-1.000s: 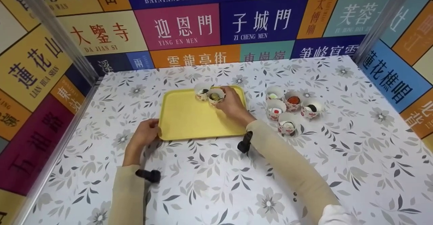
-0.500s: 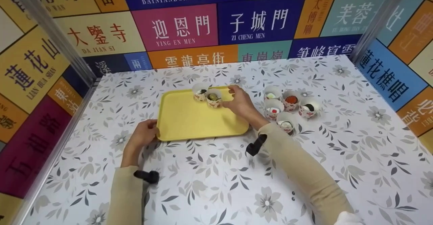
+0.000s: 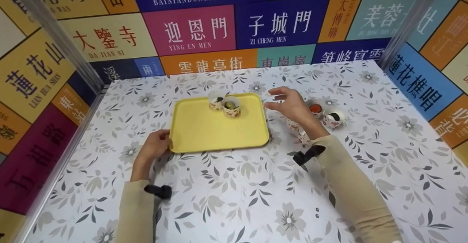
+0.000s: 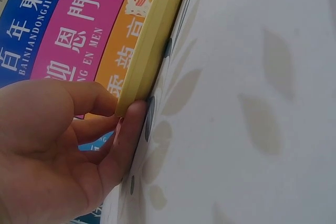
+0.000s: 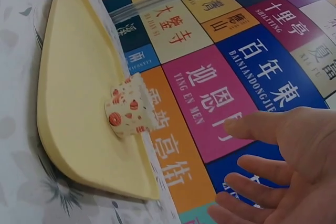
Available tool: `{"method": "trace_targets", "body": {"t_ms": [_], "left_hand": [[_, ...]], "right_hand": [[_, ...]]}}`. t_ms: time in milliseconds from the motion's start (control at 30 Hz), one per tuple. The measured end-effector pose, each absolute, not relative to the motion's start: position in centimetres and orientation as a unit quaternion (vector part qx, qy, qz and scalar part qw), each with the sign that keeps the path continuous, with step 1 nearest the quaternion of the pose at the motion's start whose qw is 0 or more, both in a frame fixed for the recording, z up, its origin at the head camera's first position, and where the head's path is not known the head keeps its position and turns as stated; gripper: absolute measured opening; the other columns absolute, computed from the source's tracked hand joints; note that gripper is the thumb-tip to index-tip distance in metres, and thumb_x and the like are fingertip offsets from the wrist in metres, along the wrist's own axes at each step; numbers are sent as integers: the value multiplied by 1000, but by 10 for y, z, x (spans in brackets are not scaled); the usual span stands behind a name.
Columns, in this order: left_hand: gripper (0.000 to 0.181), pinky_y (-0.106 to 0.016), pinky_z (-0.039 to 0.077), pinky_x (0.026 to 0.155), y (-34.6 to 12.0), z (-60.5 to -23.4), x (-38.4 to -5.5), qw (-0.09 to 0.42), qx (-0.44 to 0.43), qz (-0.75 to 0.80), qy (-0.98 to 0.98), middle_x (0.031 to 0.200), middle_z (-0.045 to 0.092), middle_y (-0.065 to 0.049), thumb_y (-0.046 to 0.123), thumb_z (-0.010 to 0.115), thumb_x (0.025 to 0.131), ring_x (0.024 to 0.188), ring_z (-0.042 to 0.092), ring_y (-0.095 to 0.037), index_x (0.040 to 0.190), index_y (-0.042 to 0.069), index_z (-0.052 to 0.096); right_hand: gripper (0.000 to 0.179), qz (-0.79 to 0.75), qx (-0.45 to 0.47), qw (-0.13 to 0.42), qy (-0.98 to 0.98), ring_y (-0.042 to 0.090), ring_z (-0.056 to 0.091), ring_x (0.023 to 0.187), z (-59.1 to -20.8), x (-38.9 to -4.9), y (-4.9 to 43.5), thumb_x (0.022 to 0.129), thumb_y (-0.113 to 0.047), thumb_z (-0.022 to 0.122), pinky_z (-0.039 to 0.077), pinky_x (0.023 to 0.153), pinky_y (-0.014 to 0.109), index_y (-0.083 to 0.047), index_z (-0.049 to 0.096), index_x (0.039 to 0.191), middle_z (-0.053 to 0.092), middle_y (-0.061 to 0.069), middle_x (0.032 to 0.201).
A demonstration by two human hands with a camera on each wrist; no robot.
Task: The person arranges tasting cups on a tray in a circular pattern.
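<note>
A yellow tray (image 3: 204, 133) lies on the table. My left hand (image 3: 154, 144) pinches its near left corner; in the left wrist view, thumb and fingers meet at the tray's edge (image 4: 152, 45). Toward the tray's far side stand a paper cup with greenish contents (image 3: 231, 112) and another paper cup (image 3: 215, 106) with white and dark contents, side by side. My right hand (image 3: 290, 106) is in the air right of the tray, fingers spread and holding nothing. Under and behind it are several more cups, partly hidden, among them a cup with red contents (image 3: 315, 108).
A cup with white and dark contents (image 3: 332, 118) stands rightmost in the group. Another patterned cup (image 3: 303, 137) shows below the right wrist. Printed panels (image 3: 190, 29) with large characters wall the back and sides of the flower-patterned table (image 3: 219, 199).
My right hand has let go of the greenish cup on the tray and moved right, toward the cup group. The left hand has stayed at the tray's corner.
</note>
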State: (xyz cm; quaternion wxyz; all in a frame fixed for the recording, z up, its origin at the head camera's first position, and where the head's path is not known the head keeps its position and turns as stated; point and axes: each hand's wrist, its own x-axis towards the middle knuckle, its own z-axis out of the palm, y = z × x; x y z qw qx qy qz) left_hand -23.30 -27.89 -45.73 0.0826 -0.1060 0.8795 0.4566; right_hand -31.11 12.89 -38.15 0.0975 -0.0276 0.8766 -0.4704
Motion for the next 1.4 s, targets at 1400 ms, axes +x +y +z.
{"method": "trace_targets", "body": {"t_ms": [1400], "left_hand": [[53, -23, 55, 70, -279, -457, -232, 97, -115, 478, 865, 133, 58, -23, 3, 45, 96, 92, 63, -16, 149, -3, 44]], "right_hand": [[81, -461, -123, 74, 876, 41, 21, 151, -414, -307, 319, 88, -21, 76, 23, 118, 64, -21, 34, 157, 19, 3, 167]]}}
